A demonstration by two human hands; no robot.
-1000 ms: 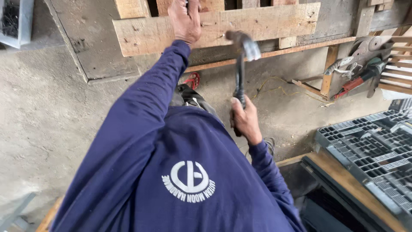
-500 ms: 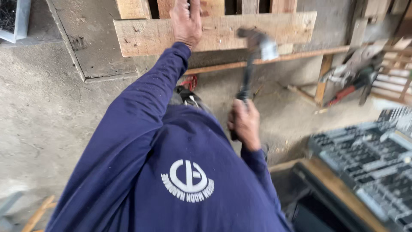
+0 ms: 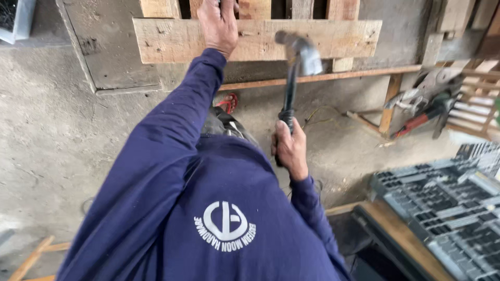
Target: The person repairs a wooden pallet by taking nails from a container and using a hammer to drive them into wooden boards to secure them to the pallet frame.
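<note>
The right hand (image 3: 290,148) was wrapped tight around the black handle of a hammer (image 3: 292,78), its blurred steel head raised just before the wooden plank (image 3: 312,39). Beyond, the left hand (image 3: 219,23) lay flat against that plank, fingers spread, pressing rather than gripping. A red-handled tool (image 3: 416,122) lay on the concrete floor (image 3: 52,130) to the right.

Rough grey concrete floor (image 3: 62,145)
</note>
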